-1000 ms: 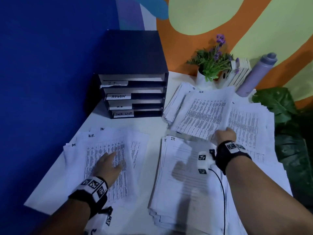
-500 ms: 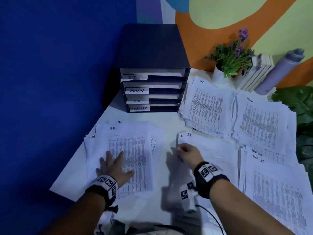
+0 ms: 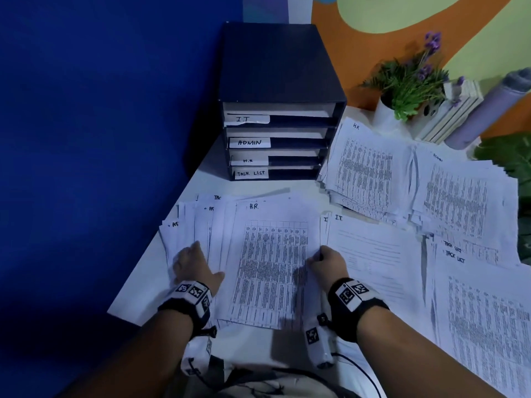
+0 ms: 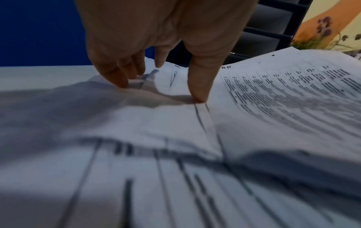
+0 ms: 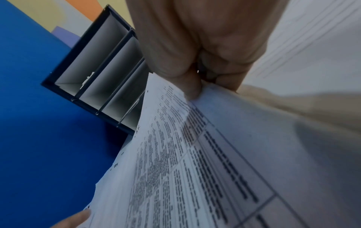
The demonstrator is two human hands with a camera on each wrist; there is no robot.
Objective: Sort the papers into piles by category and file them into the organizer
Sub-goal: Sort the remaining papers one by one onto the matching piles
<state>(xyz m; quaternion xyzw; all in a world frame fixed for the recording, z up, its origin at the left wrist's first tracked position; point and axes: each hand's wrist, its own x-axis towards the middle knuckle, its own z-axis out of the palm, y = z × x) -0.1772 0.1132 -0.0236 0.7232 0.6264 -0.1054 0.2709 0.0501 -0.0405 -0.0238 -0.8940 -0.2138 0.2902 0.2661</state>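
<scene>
The unsorted paper stack (image 3: 230,254) lies fanned at the near left of the white table (image 3: 138,282), in front of the dark organizer (image 3: 281,104) with its slots labelled I.T., ADMIN, H.R. and TASK LIST. Sorted piles lie to the right: the I.T. pile (image 3: 373,254) alongside, and the H.R. pile (image 3: 365,168) farther back.

Handling: single sheets are judged light, limp and prone to sliding; take one by an edge while the stack is pinned.

The top H.R. sheet (image 3: 270,268) curves up off the stack along its right edge. The right hand (image 3: 327,262) pinches that edge between thumb and curled fingers (image 5: 187,86). The left hand (image 3: 192,262) rests spread on the stack's left part, straight fingertips (image 4: 197,95) pressing down, holding nothing.
</scene>
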